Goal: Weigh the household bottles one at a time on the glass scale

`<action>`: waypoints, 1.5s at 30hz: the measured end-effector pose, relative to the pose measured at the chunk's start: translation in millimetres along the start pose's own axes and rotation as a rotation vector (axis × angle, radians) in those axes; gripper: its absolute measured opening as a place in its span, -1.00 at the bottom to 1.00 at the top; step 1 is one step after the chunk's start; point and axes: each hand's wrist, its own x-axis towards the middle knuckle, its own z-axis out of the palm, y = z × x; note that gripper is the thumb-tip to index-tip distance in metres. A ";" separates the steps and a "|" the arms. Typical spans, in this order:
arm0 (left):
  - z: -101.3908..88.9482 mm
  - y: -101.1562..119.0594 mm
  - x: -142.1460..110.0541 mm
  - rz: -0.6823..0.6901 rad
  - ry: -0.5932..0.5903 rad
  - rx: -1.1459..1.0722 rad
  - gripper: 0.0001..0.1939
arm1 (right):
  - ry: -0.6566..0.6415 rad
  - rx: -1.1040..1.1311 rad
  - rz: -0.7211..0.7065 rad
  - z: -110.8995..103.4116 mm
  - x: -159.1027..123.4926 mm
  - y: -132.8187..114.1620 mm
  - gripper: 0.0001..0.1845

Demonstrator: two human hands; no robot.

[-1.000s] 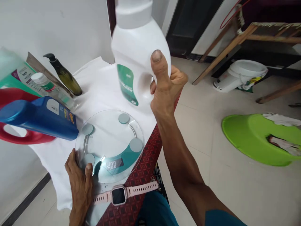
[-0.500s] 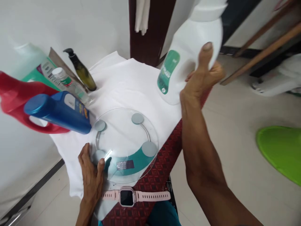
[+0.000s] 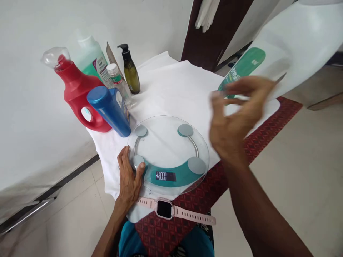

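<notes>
A round glass bathroom scale (image 3: 163, 142) with a teal band and a lit display (image 3: 165, 176) lies on the white cloth (image 3: 171, 85). At its near left edge is my left hand (image 3: 128, 176), with the thumb over the glass and the fingers along the rim. My right hand (image 3: 238, 117), smeared by motion, is raised in front of a large white bottle (image 3: 302, 46) with a green label. Its fingers are apart and partly curled, off the bottle's handle. The bottle's top runs out of view.
A red jug (image 3: 77, 85), a blue bottle (image 3: 109, 107), a small clear bottle (image 3: 120, 84), a green-liquid bottle (image 3: 93, 57) and a dark pump bottle (image 3: 130, 71) stand at the left by the wall. A pink-strapped smartwatch (image 3: 164, 209) lies near the front edge.
My right hand has let go of the white bottle and drawn back from it. My left hand keeps its place at the scale. The whole view has shifted, showing more of the left side.
</notes>
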 end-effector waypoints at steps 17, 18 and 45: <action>6.7 -7.1 3.6 0.036 0.029 -0.050 -0.41 | -0.498 -0.085 0.181 225.2 -78.9 -91.1 0.08; 6.9 -6.6 4.0 0.030 0.029 -0.053 -0.40 | -0.510 -0.101 0.178 223.4 -77.2 -91.2 0.01; 0.0 -0.3 7.1 0.000 -0.008 -0.062 -0.33 | -0.302 -0.042 0.082 16.0 -46.8 -76.4 -0.50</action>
